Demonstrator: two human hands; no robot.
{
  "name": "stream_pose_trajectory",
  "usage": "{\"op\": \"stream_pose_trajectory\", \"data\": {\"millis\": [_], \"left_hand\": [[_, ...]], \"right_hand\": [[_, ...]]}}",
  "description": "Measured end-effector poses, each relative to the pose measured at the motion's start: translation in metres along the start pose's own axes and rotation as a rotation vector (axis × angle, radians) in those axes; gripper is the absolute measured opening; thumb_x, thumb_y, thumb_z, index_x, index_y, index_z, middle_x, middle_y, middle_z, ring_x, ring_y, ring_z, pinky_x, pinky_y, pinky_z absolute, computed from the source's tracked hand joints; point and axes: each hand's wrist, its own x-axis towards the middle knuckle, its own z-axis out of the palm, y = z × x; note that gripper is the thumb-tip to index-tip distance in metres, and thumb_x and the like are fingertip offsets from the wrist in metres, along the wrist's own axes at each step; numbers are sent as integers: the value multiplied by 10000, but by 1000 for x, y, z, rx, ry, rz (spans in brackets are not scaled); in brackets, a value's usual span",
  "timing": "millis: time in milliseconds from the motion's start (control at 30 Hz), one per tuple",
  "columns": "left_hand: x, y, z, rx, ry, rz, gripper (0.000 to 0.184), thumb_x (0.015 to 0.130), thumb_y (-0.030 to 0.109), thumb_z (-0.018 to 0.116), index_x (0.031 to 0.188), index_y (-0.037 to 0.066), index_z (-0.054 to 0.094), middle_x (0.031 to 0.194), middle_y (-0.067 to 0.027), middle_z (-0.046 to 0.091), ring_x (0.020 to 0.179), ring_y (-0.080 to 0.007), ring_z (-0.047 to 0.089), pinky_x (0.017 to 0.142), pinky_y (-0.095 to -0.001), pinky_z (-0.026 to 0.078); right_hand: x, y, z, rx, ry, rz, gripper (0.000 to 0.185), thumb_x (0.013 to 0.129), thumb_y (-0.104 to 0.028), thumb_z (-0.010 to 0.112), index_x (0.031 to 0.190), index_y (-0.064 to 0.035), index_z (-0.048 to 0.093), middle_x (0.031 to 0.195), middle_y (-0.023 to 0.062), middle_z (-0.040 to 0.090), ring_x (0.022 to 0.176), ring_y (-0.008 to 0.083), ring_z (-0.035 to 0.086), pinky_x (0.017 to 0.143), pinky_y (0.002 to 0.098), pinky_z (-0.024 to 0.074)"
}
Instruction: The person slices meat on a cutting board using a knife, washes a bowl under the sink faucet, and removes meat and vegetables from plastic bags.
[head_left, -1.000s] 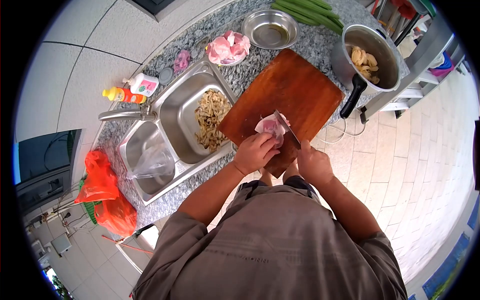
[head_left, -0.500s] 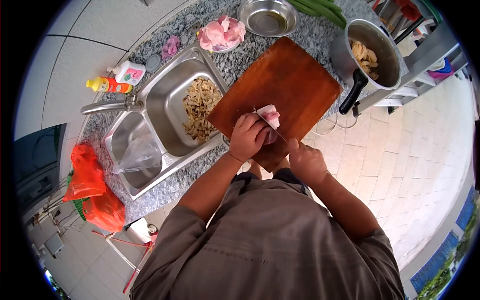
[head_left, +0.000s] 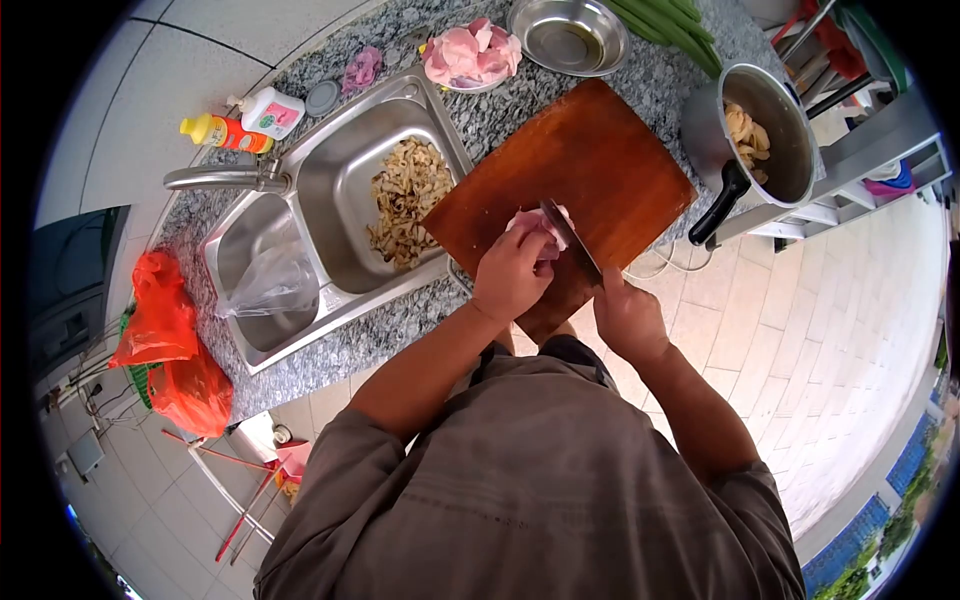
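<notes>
1. Pink raw meat [head_left: 556,224] lies on the cutting board [head_left: 600,160], beneath and just beyond the left hand [head_left: 516,268], whose curled fingers press it.
2. Right hand [head_left: 630,316], apart from the left, grips the knife [head_left: 573,243], its blade against the meat.

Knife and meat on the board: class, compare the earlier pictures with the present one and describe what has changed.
Since the picture just before, the knife's tip has swung rightward and forward, away from the left hand, and more of the blade's flat shows. The left hand keeps hold of the meat, the right hand the knife. The cutting board, pot and sink stay put.
</notes>
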Motion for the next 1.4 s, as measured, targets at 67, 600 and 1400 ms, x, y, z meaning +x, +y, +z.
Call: {"op": "stream_pose_trajectory", "data": {"millis": [67, 600, 1400], "left_hand": [[15, -8, -3, -34, 64, -115, 406, 789, -39, 696, 1192, -32, 645, 1006, -107, 717, 818, -220, 722, 765, -352, 598], [-27, -58, -16, -138, 172, -473, 275, 969, 118, 702, 1224, 25, 661, 1067, -72, 677, 802, -123, 680, 652, -280, 562], [2, -50, -1, 17, 257, -116, 253, 830, 188, 788, 1046, 100, 690, 940, -54, 689, 772, -247, 704, 665, -360, 566]], "right_hand": [[-1, 1, -3, 82, 124, 1, 182, 953, -129, 601, 1004, -20, 465, 669, 201, 657, 611, 400, 682, 558, 488, 551], [-19, -22, 3, 152, 111, 47, 194, 964, -119, 613, 1061, -27, 473, 681, 215, 638, 614, 435, 649, 552, 520, 522], [9, -25, 28, -60, -9, -31, 191, 969, -161, 576, 1008, -32, 442, 673, 195, 671, 595, 401, 686, 570, 480, 570]]}}
